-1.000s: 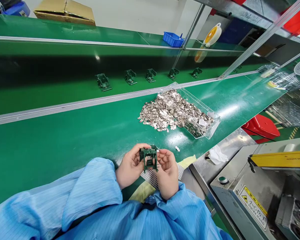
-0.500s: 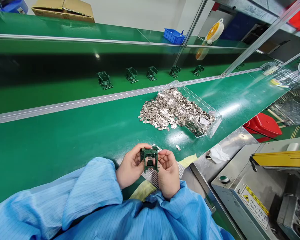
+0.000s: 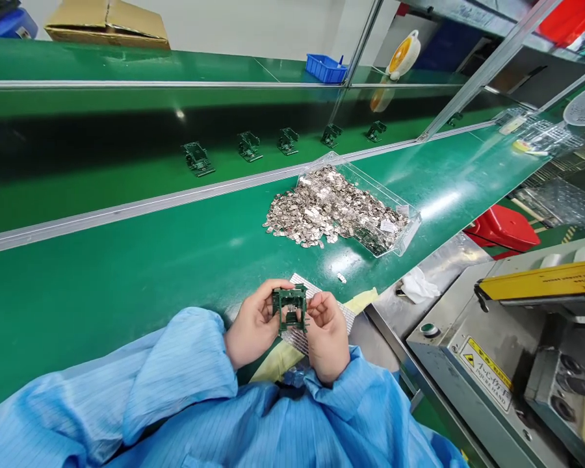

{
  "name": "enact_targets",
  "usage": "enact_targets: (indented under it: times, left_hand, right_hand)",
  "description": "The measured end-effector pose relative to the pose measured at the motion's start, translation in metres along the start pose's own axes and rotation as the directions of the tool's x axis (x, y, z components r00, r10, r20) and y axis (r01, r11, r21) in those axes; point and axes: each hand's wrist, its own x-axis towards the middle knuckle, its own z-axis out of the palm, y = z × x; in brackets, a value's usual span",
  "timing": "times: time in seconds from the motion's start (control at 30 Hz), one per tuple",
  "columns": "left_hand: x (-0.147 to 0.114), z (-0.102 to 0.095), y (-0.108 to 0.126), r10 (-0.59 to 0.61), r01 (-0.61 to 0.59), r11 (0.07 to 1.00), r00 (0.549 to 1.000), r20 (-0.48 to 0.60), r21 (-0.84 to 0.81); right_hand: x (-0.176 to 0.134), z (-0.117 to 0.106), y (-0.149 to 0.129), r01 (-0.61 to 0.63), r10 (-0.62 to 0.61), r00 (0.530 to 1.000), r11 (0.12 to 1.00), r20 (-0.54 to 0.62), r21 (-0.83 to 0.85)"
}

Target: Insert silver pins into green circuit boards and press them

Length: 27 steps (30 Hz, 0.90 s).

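Note:
Between my two hands I hold a small dark green plastic frame [image 3: 291, 292] with a square opening through it. My left hand [image 3: 253, 325] grips its left side, thumb in front. My right hand [image 3: 328, 338] has its fingers closed at the right side; whether a small part is pinched there is too small to see. Below the hands lies a ridged metallic-looking sheet [image 3: 344, 312] over yellow cloth or paper [image 3: 273, 363]. One small silvery metal piece [image 3: 341, 277] lies just beyond on the green bench [image 3: 127, 279].
A clear plastic bin [image 3: 409, 234] lies with a heap of small metal pieces [image 3: 302, 218] spilling from it. Several green frames [image 3: 197, 159] stand along the back strip. At right are a machine with a yellow bar [image 3: 546, 281], a white cloth [image 3: 418, 286] and a red stool [image 3: 504, 227].
The view has shifted slightly, so the background sits a little further left. Both hands still hold the green frame, its angle barely changed.

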Motion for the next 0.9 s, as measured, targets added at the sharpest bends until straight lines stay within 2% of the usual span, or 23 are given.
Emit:
enact_targets:
  times: [0.2,0.4,0.47,0.53,0.6,0.63,0.67,0.73,0.8,0.9]
  left_hand:
    - [-0.014,0.009,0.003,-0.059,0.059,0.998,0.997,0.048,0.008]
    - [-0.027,0.017,0.002,-0.122,0.121,0.992,0.979,0.16,0.016]
    - [-0.027,0.015,0.0,-0.134,0.138,0.99,0.971,0.196,-0.005]
    - [-0.023,0.012,-0.003,-0.142,0.156,0.987,0.966,0.218,-0.046]
    - [-0.016,0.01,-0.004,-0.143,0.165,0.983,0.964,0.224,-0.083]
    - [-0.012,0.01,-0.005,-0.142,0.167,0.981,0.964,0.225,-0.096]
    - [-0.007,0.012,-0.005,-0.141,0.167,0.98,0.964,0.225,-0.104]
    - [0.002,0.02,-0.006,-0.143,0.171,0.979,0.962,0.233,-0.108]
    - [0.011,0.032,-0.008,-0.142,0.175,0.978,0.958,0.249,-0.113]
    - [0.019,0.047,-0.014,-0.144,0.177,0.979,0.953,0.266,-0.102]
  right_hand:
    - [-0.021,-0.01,0.004,-0.016,0.018,0.999,0.998,-0.027,0.058]
    - [-0.047,-0.022,0.001,0.039,-0.039,0.995,0.999,-0.094,-0.001]
    - [-0.051,-0.037,0.002,0.057,-0.064,0.991,0.996,-0.121,-0.066]
    - [-0.052,-0.06,0.008,0.059,-0.092,0.97,0.987,-0.225,-0.149]
    - [-0.049,-0.085,0.018,0.031,-0.106,0.93,0.976,-0.353,-0.214]
    - [-0.046,-0.096,0.024,0.012,-0.1,0.922,0.973,-0.373,-0.231]
    - [-0.042,-0.104,0.03,-0.001,-0.087,0.93,0.971,-0.358,-0.241]
    - [-0.035,-0.111,0.04,-0.004,-0.06,0.967,0.969,-0.249,-0.247]
    - [-0.027,-0.109,0.047,0.034,-0.072,0.986,0.971,-0.153,-0.237]
    - [-0.017,-0.101,0.056,0.093,-0.123,0.985,0.971,-0.125,-0.221]
